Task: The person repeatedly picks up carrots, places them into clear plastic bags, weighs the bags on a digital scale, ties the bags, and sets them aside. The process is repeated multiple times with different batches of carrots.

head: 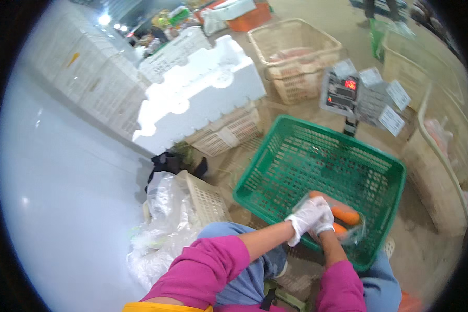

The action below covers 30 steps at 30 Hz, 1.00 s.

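A green plastic crate [335, 162] with slotted walls sits in front of me. At its near side lies a clear plastic bag [358, 233] with several orange carrots [346, 215] showing through it. My left hand [306, 217], in a white glove, grips the bag's near end. Close against it, my right hand [323, 224], gloved alike, is closed on the same gathered plastic. The two hands overlap, and most of their fingers are hidden. A digital scale display [340, 93] with red digits stands just beyond the crate's far rim.
Cream plastic crates [296, 76] stand beyond, and another large one [438, 171] is on the right. White foam boxes [206, 97] rest on a slotted crate [228, 134]. Clear plastic bags [167, 218] pile up by my left leg. Labels with writing [392, 120] hang beside the display.
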Motion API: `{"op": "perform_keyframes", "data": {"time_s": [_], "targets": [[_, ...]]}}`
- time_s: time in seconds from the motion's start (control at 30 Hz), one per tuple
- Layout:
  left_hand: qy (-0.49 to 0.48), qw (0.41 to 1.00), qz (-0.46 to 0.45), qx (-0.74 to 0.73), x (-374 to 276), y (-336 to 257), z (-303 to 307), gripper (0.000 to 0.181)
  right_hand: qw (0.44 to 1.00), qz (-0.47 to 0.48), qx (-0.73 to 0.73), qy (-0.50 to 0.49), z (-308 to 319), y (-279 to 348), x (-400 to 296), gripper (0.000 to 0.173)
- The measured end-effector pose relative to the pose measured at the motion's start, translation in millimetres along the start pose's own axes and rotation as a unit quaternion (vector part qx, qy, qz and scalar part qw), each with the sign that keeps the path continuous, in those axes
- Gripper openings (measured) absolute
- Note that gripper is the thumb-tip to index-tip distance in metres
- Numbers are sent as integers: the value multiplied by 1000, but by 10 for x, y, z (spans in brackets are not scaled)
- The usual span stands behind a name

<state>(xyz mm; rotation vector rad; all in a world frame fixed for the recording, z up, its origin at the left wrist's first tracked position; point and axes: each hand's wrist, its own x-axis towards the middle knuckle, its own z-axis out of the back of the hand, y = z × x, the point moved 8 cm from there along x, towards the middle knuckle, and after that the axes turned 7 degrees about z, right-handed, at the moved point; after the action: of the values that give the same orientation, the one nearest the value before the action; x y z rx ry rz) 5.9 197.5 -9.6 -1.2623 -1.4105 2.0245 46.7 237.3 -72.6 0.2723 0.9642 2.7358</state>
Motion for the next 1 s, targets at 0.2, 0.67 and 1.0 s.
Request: {"op": "perform_keyframes", "data": {"time_s": [0.2, 0.67, 1.0], "targets": [[-31, 997, 59, -51, -205, -330, 75, 8, 800, -26, 598, -24, -510, -267, 281, 18], [42, 993, 42, -98, -252, -794, -248, 6, 967, 33, 247, 50, -1462, -771, 373, 31], [-105, 876, 170, 439, -48, 157, 508, 74, 986, 30, -7, 163, -403, 265, 366, 33]]}}
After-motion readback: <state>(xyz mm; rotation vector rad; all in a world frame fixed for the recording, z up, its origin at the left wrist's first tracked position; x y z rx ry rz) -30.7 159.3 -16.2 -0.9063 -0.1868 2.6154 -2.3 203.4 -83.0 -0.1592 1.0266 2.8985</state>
